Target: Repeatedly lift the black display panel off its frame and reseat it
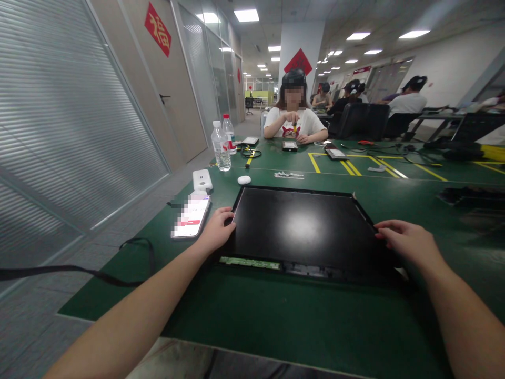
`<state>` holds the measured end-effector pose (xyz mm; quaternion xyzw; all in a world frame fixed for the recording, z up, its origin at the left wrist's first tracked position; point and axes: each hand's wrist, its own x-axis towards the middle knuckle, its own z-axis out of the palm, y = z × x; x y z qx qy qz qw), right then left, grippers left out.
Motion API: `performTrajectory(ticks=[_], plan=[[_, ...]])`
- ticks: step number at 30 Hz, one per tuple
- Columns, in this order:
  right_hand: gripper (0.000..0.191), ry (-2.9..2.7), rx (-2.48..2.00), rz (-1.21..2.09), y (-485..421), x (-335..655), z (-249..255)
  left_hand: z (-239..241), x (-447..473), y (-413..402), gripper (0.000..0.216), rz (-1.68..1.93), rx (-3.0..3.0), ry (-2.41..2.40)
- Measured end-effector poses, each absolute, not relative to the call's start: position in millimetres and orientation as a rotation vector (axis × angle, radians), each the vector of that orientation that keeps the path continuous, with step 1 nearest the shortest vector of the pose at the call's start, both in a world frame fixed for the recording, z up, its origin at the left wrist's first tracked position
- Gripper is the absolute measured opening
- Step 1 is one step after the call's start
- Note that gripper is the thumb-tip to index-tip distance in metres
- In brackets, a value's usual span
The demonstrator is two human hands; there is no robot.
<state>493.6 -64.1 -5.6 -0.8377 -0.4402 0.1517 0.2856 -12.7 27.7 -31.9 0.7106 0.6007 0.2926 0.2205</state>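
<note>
A black LCD screen panel (276, 226) lies face up on the green table in front of me, a bright reflection in its middle. Along its near edge runs a strip of green circuit board (249, 262). My left hand (218, 229) is closed on the panel's left edge, thumb on the near side of the fingers. On the opposite side, my right hand (406, 241) pinches the right edge between thumb and fingers. A phone (192, 217) with a lit, partly blurred screen rests left of my left hand.
Beyond the panel are a white earbud case (244, 180), a white charger-like block (202, 180) and two bottles (221, 147). Across the table (284, 310) a person (294, 116) works over a small drive-like box (289, 146). Cables (250, 152) lie farther back; a black strap (98, 273) hangs at left.
</note>
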Motion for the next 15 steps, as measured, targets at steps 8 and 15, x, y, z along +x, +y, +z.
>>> performTrajectory(ticks=[8, 15], plan=[[0.031, -1.155, -2.297, 0.419, -63.9, 491.0, -2.4, -35.9, -13.8, 33.0, 0.027, 0.88, 1.916, 1.653], [0.031, -1.14, -2.271, 0.434, -65.9, 485.0, 2.3, -37.1, -15.3, 33.9, 0.036, 0.905, 1.839, 1.662]])
